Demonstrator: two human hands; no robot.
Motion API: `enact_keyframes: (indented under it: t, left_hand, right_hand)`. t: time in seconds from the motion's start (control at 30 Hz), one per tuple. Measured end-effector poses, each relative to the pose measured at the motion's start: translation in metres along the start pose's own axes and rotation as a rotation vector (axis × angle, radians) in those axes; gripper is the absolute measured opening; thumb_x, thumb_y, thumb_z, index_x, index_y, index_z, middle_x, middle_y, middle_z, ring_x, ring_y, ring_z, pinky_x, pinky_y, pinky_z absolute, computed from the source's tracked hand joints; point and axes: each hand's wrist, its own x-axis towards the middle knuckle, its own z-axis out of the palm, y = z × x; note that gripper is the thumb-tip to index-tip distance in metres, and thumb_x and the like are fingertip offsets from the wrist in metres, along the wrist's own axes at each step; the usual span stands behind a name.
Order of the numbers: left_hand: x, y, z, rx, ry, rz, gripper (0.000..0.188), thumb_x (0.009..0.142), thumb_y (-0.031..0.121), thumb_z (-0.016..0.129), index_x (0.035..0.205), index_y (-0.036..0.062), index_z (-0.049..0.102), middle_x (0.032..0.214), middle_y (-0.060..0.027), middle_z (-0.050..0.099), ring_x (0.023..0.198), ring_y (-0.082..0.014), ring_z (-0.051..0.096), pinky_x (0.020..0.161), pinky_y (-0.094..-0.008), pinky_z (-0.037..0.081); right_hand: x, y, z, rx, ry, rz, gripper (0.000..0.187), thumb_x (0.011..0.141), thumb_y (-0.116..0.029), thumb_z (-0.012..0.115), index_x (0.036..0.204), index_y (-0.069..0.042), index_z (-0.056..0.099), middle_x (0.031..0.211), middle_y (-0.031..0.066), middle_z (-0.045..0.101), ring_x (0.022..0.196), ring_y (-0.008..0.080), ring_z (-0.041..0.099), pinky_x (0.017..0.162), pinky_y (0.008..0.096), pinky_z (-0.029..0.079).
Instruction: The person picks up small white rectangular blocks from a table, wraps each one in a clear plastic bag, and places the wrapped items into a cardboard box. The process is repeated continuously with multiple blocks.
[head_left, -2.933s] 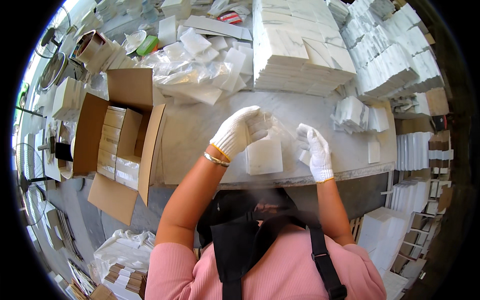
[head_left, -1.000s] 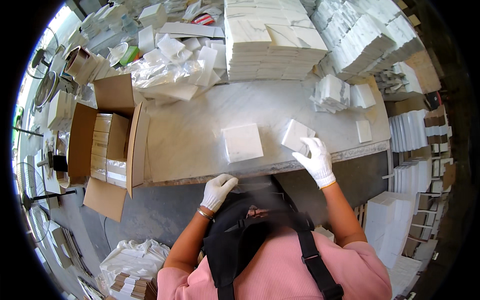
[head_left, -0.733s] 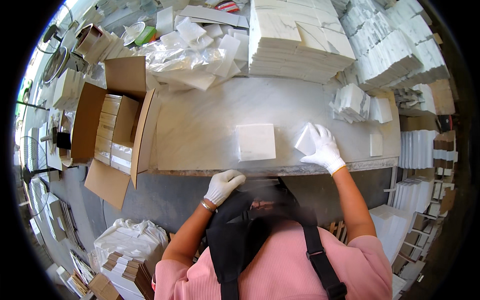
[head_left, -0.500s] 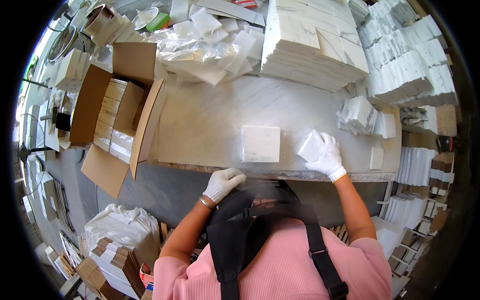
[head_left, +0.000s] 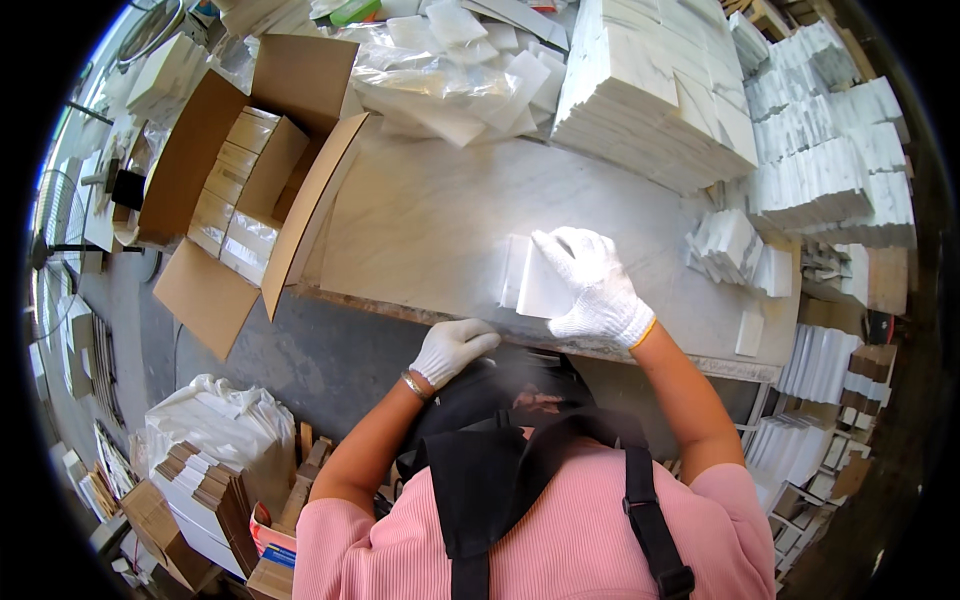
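My right hand (head_left: 592, 285), in a white knitted glove, grips a small white square marble tile (head_left: 543, 290) between thumb and fingers. That tile covers most of another white marble tile (head_left: 511, 268) on the tabletop, whose left strip still shows. Whether the two touch I cannot tell. My left hand (head_left: 455, 352), gloved too, rests in front of the table edge near my lap. Its fingers lie loosely stretched, with nothing visible in them.
An open cardboard box (head_left: 290, 170) with wrapped packs stands on the left. Clear plastic and foam sheets (head_left: 450, 85) lie at the back. Tall marble tile stacks (head_left: 655, 110) rise behind, with more tiles (head_left: 725, 245) at right. A narrow tile piece (head_left: 749, 332) lies near the right end.
My right hand has carried its tile left, from beside the tile on the table to over it. My left hand has hardly moved. The whole view has turned slightly.
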Motion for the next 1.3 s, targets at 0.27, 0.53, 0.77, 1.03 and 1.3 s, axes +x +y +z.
enact_keyframes:
  t: [0.27,0.53,0.77,1.03,1.3]
  left_hand:
    - [-0.002,-0.005,0.001,-0.01,0.01,0.079,0.032,0.098,0.03,0.066,0.1,-0.0001,0.075,0.087,-0.0091,0.076,0.08,-0.0177,0.072,0.078,-0.0298,0.056]
    - [0.0,-0.012,0.002,-0.056,0.004,0.078,0.03,0.097,0.028,0.068,0.101,-0.0004,0.075,0.086,-0.0085,0.076,0.078,-0.0157,0.072,0.076,-0.0293,0.056]
    - [-0.003,-0.007,0.001,0.132,0.009,0.126,0.034,0.096,0.034,0.067,0.104,0.0026,0.075,0.092,-0.0123,0.076,0.086,-0.0238,0.073,0.082,-0.034,0.055]
    - [-0.01,0.001,-0.002,0.141,-0.092,0.032,0.035,0.095,0.034,0.069,0.103,0.0004,0.076,0.094,-0.0114,0.076,0.089,-0.0191,0.071,0.083,-0.0322,0.054]
    - [-0.033,0.037,-0.006,-0.132,-0.233,-0.163,0.034,0.095,0.03,0.071,0.1,-0.0031,0.075,0.093,-0.0064,0.074,0.087,-0.0105,0.064,0.083,-0.0266,0.052]
  right_hand:
    - [0.018,-0.008,0.014,-0.071,-0.092,-0.01,0.101,0.056,-0.035,0.081,0.149,-0.009,0.049,0.133,0.0168,0.053,0.127,0.0389,0.05,0.108,0.0487,0.04]
    - [0.003,0.003,0.013,-0.04,-0.055,0.046,0.115,0.063,-0.05,0.086,0.158,-0.009,0.037,0.154,0.0224,0.041,0.144,0.0411,0.038,0.118,0.0521,0.032]
    - [-0.07,0.016,0.063,1.061,0.307,0.767,0.118,0.074,-0.043,0.09,0.163,-0.002,0.024,0.162,0.0248,0.036,0.151,0.037,0.034,0.122,0.046,0.029]
    - [-0.096,-0.029,0.108,1.194,0.131,0.945,0.072,0.081,-0.026,0.087,0.141,-0.001,0.057,0.097,0.0083,0.071,0.082,0.0137,0.066,0.073,0.029,0.054]
    - [-0.117,-0.03,0.108,1.762,0.131,1.013,0.02,0.095,-0.021,0.074,0.097,-0.001,0.071,0.079,0.005,0.066,0.065,0.0131,0.06,0.059,0.0287,0.049]
